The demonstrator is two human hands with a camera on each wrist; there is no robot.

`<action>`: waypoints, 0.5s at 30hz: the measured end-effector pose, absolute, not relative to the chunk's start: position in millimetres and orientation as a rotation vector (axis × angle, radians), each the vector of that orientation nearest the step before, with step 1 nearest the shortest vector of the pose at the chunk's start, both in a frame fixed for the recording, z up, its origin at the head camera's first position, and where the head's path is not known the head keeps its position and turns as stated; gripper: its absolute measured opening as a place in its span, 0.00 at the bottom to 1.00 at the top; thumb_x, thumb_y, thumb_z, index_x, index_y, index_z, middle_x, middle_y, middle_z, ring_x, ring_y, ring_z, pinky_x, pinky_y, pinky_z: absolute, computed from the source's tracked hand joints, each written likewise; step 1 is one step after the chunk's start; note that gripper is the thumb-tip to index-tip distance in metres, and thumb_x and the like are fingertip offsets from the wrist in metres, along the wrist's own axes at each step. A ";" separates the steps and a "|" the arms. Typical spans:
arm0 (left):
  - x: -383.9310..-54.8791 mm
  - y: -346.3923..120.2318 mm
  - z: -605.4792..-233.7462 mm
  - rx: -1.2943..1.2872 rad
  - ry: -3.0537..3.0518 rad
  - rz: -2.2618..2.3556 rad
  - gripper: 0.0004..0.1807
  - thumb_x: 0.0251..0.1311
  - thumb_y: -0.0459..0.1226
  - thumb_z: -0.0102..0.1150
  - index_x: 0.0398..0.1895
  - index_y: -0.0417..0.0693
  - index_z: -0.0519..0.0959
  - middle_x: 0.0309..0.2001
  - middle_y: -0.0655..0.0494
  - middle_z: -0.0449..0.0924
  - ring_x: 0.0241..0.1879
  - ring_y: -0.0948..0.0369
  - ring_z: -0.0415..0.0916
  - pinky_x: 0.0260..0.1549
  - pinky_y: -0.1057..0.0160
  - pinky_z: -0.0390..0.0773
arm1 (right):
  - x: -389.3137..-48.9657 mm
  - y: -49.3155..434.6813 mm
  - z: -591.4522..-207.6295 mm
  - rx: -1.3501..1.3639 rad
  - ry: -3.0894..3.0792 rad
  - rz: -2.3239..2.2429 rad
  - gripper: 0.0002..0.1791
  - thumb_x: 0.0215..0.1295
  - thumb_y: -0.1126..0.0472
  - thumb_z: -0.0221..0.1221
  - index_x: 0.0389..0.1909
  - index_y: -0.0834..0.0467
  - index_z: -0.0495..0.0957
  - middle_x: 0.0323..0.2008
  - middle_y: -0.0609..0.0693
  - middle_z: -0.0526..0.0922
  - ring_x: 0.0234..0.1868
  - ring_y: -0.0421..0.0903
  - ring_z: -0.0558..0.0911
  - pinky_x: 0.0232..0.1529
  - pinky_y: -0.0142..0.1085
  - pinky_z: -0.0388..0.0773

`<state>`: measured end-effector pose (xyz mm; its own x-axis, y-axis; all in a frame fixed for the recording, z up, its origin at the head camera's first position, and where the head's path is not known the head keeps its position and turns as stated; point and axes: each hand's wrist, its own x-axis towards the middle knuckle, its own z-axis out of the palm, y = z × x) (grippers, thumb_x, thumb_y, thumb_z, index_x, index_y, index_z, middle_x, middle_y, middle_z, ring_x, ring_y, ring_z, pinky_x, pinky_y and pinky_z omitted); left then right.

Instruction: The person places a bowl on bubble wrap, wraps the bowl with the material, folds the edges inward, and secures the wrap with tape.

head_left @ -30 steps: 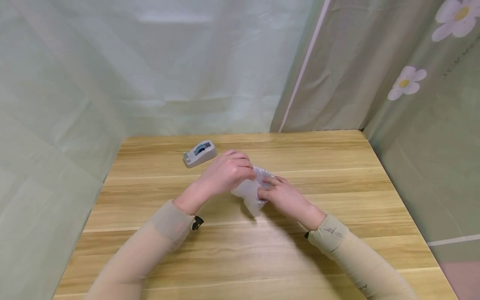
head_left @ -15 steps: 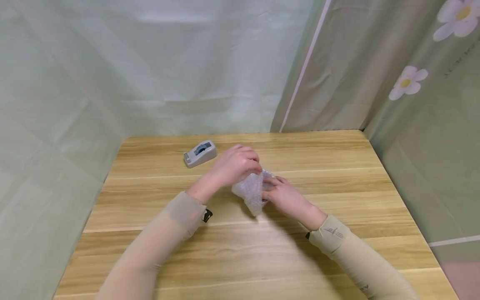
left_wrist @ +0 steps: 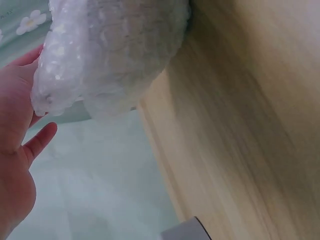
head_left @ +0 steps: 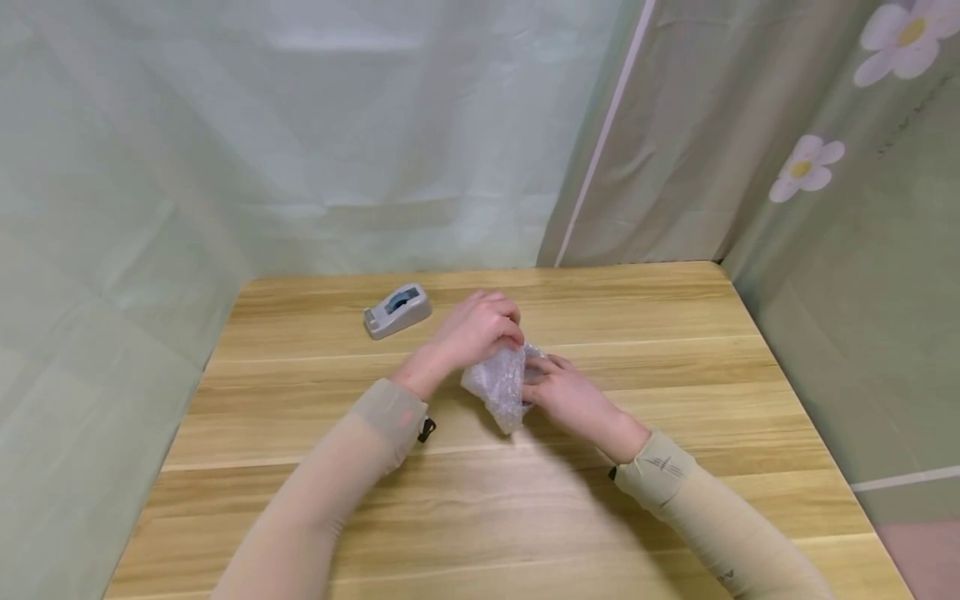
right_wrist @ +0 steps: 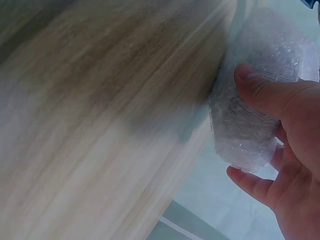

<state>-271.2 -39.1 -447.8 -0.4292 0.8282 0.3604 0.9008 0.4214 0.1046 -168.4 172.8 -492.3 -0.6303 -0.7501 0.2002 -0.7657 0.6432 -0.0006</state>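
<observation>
A sheet of clear bubble wrap is folded into a small bundle at the middle of the table. My left hand holds its upper edge from the left, with the fingers curled down over it. In the left wrist view the bubble wrap hangs in a loose flap, and the fingers are partly behind it. From the right, my right hand grips the bundle. Its thumb lies across the wrap in the right wrist view, the other fingers around the far side. Whatever the wrap may contain cannot be made out.
A grey tape dispenser with a blue core stands beyond the left hand, near the back of the wooden table. A pale green curtain hangs behind the table and along its sides.
My left hand has moved right, drawing the flap of bubble wrap over toward the right hand. The right hand has stayed nearly in place.
</observation>
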 end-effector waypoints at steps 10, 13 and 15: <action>-271.0 -37.5 -455.4 -1.510 -2.411 -0.459 0.03 0.59 0.39 0.79 0.35 0.54 0.94 0.40 0.58 0.87 0.46 0.56 0.79 0.54 0.52 0.77 | -168.6 171.7 -493.9 1.232 -2.704 0.107 0.22 0.67 0.69 0.68 0.56 0.44 0.88 0.57 0.44 0.90 0.71 0.57 0.77 0.67 0.65 0.74; -271.9 -36.8 -457.9 -1.501 -2.433 -0.448 0.03 0.59 0.40 0.79 0.36 0.55 0.94 0.43 0.57 0.88 0.48 0.55 0.79 0.54 0.52 0.77 | -169.0 171.9 -495.0 1.229 -2.701 0.103 0.21 0.67 0.69 0.68 0.56 0.45 0.88 0.57 0.44 0.90 0.71 0.57 0.76 0.67 0.65 0.74; -272.2 -36.1 -459.5 -1.488 -2.459 -0.441 0.03 0.60 0.40 0.79 0.36 0.55 0.94 0.47 0.55 0.88 0.51 0.54 0.79 0.57 0.50 0.77 | -168.8 171.8 -495.3 1.230 -2.694 0.107 0.21 0.67 0.69 0.68 0.56 0.45 0.88 0.56 0.44 0.90 0.71 0.58 0.77 0.67 0.66 0.74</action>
<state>-272.2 -36.1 -459.5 -0.4558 0.8188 0.3490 0.8890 0.4377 0.1342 -168.8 171.8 -495.3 -0.6424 -0.7421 0.1913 -0.7550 0.6557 0.0083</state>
